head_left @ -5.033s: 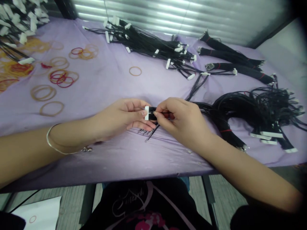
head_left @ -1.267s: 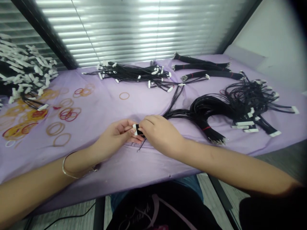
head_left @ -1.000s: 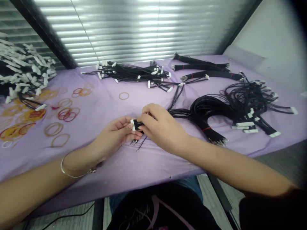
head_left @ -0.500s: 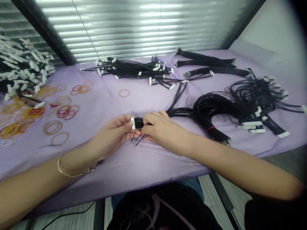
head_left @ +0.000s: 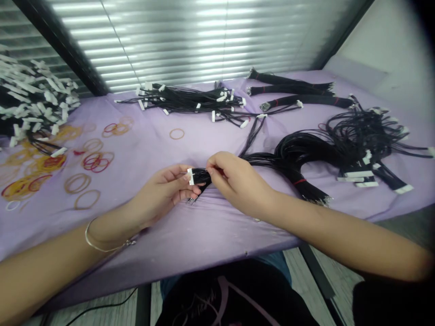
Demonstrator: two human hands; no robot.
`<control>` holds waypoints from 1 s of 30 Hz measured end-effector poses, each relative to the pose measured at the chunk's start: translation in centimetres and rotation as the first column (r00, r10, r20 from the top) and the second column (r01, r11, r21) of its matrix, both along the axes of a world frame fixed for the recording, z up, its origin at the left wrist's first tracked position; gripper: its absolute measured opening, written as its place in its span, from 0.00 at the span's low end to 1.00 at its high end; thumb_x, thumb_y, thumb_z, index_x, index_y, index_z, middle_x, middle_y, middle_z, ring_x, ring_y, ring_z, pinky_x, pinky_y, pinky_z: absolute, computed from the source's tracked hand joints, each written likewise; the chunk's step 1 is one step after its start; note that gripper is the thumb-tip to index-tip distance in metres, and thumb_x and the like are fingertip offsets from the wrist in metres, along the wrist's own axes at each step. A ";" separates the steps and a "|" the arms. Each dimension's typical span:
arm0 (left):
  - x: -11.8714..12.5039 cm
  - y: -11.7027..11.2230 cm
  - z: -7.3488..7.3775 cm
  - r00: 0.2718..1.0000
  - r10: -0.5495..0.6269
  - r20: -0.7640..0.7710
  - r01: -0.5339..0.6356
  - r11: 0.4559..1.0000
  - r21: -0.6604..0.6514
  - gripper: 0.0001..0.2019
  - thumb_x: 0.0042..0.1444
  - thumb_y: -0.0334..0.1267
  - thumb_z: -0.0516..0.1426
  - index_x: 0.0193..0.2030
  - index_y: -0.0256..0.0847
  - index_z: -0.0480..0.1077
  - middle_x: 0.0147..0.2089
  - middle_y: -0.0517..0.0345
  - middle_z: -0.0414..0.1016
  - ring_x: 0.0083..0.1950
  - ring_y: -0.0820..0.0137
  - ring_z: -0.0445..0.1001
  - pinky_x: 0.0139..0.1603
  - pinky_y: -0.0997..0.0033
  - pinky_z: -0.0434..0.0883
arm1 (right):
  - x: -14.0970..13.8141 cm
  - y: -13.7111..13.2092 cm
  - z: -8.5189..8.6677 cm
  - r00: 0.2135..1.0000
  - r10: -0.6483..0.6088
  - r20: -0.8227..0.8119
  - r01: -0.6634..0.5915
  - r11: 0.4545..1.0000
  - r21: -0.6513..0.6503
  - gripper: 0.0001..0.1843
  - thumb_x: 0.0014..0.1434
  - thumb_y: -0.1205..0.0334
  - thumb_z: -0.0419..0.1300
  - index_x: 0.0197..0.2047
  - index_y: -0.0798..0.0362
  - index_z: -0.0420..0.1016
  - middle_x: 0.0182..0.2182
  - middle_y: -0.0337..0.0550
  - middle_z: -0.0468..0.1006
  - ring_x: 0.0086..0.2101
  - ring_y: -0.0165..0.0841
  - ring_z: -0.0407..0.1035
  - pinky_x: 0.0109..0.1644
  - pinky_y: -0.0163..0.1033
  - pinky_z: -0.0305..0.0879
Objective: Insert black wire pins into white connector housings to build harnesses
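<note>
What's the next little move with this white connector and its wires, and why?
Probably slide the right hand a little along the black wires, away from the white connector, to straighten them. The left hand is pinching the connector steady, while the right hand grips the wires just behind it, and they curve off towards the big bundle.

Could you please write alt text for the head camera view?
A person's left hand holds a white connector on black wires, while the right hand pinches the wires beside it, above a lilac cloth. More wire bundles and rubber bands lie around.
</note>
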State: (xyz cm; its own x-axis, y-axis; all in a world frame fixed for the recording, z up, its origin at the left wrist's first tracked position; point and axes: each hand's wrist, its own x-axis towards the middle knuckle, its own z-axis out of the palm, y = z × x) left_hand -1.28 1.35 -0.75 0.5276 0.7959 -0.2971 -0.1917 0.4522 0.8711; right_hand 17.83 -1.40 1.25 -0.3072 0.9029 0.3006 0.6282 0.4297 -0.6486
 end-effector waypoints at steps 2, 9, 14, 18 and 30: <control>0.0 -0.1 0.0 1.000 -0.011 -0.012 0.012 1.000 0.023 0.07 0.55 0.34 0.64 0.39 0.33 0.74 0.30 0.56 0.76 0.30 0.75 0.75 0.32 0.81 0.73 | 0.1 0.4 -0.4 1.000 -0.001 -0.002 0.001 0.999 0.035 0.05 0.61 0.68 0.52 0.33 0.56 0.67 0.30 0.40 0.69 0.31 0.28 0.60 0.37 0.34 0.55; 0.1 -0.1 0.0 0.999 -0.033 -0.018 0.034 0.998 0.047 0.07 0.55 0.33 0.63 0.40 0.33 0.74 0.30 0.56 0.76 0.30 0.75 0.75 0.32 0.80 0.74 | 0.0 0.9 -0.9 0.999 -0.035 0.042 0.033 0.998 0.046 0.06 0.60 0.66 0.55 0.33 0.57 0.70 0.30 0.41 0.71 0.32 0.28 0.62 0.38 0.34 0.57; 0.0 -0.1 0.0 1.000 -0.025 -0.018 0.025 0.999 0.032 0.07 0.54 0.33 0.64 0.39 0.33 0.74 0.31 0.55 0.77 0.31 0.75 0.75 0.33 0.79 0.75 | -0.2 0.8 -0.8 0.997 -0.037 0.069 0.034 0.998 0.048 0.05 0.59 0.68 0.56 0.32 0.58 0.70 0.30 0.41 0.70 0.31 0.28 0.62 0.37 0.34 0.57; -0.1 -0.1 0.1 1.000 -0.011 -0.013 0.011 1.000 0.009 0.07 0.55 0.33 0.63 0.39 0.34 0.74 0.32 0.54 0.77 0.31 0.74 0.76 0.34 0.78 0.75 | -0.2 0.6 -0.8 0.993 -0.041 0.115 0.031 0.995 0.091 0.04 0.59 0.69 0.55 0.33 0.58 0.70 0.31 0.42 0.71 0.32 0.28 0.63 0.37 0.34 0.58; -0.1 0.0 0.1 0.999 -0.037 0.005 0.037 0.999 0.027 0.06 0.56 0.32 0.62 0.39 0.30 0.73 0.32 0.53 0.77 0.31 0.74 0.76 0.34 0.78 0.75 | 0.0 0.6 -1.2 0.994 -0.014 0.110 -0.008 0.979 0.203 0.05 0.58 0.69 0.55 0.31 0.58 0.70 0.29 0.40 0.70 0.30 0.27 0.62 0.35 0.32 0.57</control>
